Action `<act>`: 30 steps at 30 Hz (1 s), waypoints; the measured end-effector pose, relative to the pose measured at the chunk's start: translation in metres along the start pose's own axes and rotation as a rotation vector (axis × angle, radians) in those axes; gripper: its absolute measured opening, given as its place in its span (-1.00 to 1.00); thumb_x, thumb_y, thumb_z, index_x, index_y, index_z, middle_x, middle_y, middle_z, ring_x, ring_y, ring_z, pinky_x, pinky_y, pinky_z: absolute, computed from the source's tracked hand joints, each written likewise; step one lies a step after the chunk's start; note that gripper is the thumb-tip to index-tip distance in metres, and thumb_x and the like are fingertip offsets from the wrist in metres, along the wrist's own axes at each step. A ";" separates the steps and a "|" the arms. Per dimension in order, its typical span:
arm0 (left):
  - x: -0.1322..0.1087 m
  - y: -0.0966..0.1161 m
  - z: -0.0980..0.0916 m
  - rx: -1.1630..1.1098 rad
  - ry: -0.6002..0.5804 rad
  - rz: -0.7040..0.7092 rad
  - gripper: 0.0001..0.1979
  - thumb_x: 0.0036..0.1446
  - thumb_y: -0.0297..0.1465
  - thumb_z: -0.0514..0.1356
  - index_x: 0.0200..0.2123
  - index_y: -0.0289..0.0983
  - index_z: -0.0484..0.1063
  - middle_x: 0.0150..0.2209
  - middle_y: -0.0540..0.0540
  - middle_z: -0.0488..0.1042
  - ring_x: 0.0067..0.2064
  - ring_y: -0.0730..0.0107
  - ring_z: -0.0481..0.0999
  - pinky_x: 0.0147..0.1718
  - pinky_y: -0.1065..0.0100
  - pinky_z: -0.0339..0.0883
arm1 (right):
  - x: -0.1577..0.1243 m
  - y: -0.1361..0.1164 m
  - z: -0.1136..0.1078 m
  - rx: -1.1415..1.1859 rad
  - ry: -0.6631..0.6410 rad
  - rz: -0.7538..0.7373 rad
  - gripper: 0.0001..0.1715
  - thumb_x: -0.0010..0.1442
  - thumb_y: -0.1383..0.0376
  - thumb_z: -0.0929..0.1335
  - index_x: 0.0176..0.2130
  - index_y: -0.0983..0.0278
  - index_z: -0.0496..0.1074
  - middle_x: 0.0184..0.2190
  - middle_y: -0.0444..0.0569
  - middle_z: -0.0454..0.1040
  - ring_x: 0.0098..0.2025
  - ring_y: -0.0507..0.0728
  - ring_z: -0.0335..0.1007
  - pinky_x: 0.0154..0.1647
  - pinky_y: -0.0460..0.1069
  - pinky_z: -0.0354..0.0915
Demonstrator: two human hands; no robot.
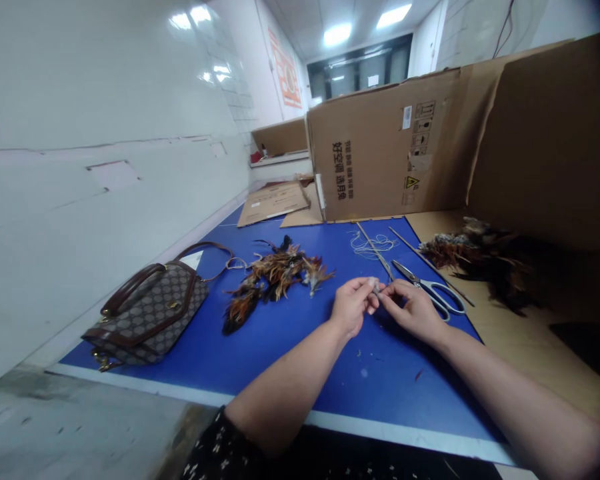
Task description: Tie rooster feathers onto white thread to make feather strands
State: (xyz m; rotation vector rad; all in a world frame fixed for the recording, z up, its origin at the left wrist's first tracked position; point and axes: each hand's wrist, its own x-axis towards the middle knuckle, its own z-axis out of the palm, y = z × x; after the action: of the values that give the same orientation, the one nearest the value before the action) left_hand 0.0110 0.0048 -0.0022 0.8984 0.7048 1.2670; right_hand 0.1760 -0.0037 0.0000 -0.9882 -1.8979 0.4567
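My left hand (pixel 354 305) and my right hand (pixel 411 311) meet over the blue table, both with fingers closed in a pinch. Between their fingertips is a small greyish piece (pixel 376 289), perhaps a bit of feather; it is mostly covered. A thin stick (pixel 373 247) runs from the far side of the table down to my right fingers; whether it touches them I cannot tell. Scissors with grey-white handles (pixel 443 297) lie just beyond my right hand. To the left of my hands spreads a pile of brown, orange and black feathers (pixel 277 272).
A patterned handbag (pixel 153 310) sits at the left by the white wall. Pale string (pixel 373 245) and a second stick (pixel 430 267) lie farther back. More feathers (pixel 480 257) rest on cardboard at the right. A tall cardboard box (pixel 380 147) closes off the back.
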 end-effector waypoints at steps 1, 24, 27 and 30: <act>-0.001 0.000 0.001 -0.025 -0.011 0.004 -0.57 0.04 -0.14 0.44 -0.20 -0.39 0.54 -0.24 -0.23 0.61 -0.51 0.57 0.41 -0.61 0.48 0.10 | 0.000 -0.001 0.000 0.012 0.004 0.013 -0.70 0.35 0.11 0.36 -0.37 0.20 0.51 -0.40 0.00 0.52 -0.33 0.18 0.44 -0.20 0.09 0.36; -0.005 -0.003 0.001 0.325 -0.014 0.117 -0.57 0.13 -0.07 0.35 -0.19 -0.34 0.53 -0.60 0.05 0.40 -0.60 0.59 0.27 -0.58 0.46 0.11 | -0.003 -0.003 -0.006 0.083 0.068 0.053 -0.71 0.32 0.02 0.39 -0.23 0.18 0.51 -0.31 0.04 0.54 -0.34 0.18 0.43 -0.29 0.09 0.40; -0.005 -0.004 -0.001 0.371 -0.046 0.163 -0.61 0.17 -0.08 0.33 -0.20 -0.33 0.52 -0.60 0.05 0.41 -0.61 0.58 0.27 -0.58 0.46 0.13 | -0.002 -0.003 -0.007 0.061 0.060 0.043 -0.69 0.35 0.02 0.36 -0.28 0.18 0.51 -0.34 0.02 0.54 -0.33 0.18 0.44 -0.28 0.08 0.40; -0.005 -0.005 -0.003 0.351 -0.061 0.145 -0.60 0.16 -0.08 0.33 -0.20 -0.33 0.51 -0.58 0.03 0.44 -0.61 0.56 0.31 -0.57 0.45 0.16 | -0.001 -0.004 -0.008 0.057 0.061 0.030 -0.72 0.36 0.05 0.36 -0.27 0.17 0.52 -0.32 0.02 0.54 -0.30 0.19 0.45 -0.25 0.09 0.40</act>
State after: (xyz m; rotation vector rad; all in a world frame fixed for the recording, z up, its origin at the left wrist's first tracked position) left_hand 0.0102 0.0005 -0.0077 1.2885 0.8411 1.2575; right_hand 0.1813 -0.0080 0.0062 -0.9837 -1.8075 0.4903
